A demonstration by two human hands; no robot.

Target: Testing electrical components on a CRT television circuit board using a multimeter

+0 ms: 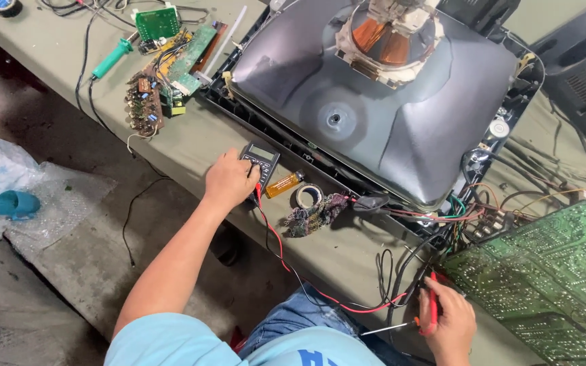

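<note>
The person's left hand (pixel 230 181) is resting on the lower part of a small black handheld multimeter with a grey display (pixel 260 160), fingers curled over its body and pressing it against the drab green cloth-covered workbench (pixel 191 139). The right hand (pixel 450 324) is closing around a slim red test probe (pixel 433 308), holding it upright near the left edge of a large green printed circuit board (pixel 544 278), while a thin metal probe tip (pixel 386 329) is sticking out to the left below the fist. A red lead and a black lead (pixel 286 261) are running from the multimeter across the bench edge and over the person's blue jeans toward the right hand. Just right of the meter, a small amber translucent lighter (pixel 283 184), a roll of pale tape (pixel 308 196) and a crumpled multicoloured knitted rag (pixel 315 215) are lying side by side. Behind them, a big grey picture tube with a copper-wound yoke (pixel 381 88) is lying face down in its black frame. At the far left of the bench, a teal-handled soldering iron (pixel 111 59) is lying beside a cluster of smaller green and brown circuit boards (pixel 164 64). On the concrete floor, clear bubble wrap with a teal cylinder (pixel 16 203) is lying well apart from the bench.
</note>
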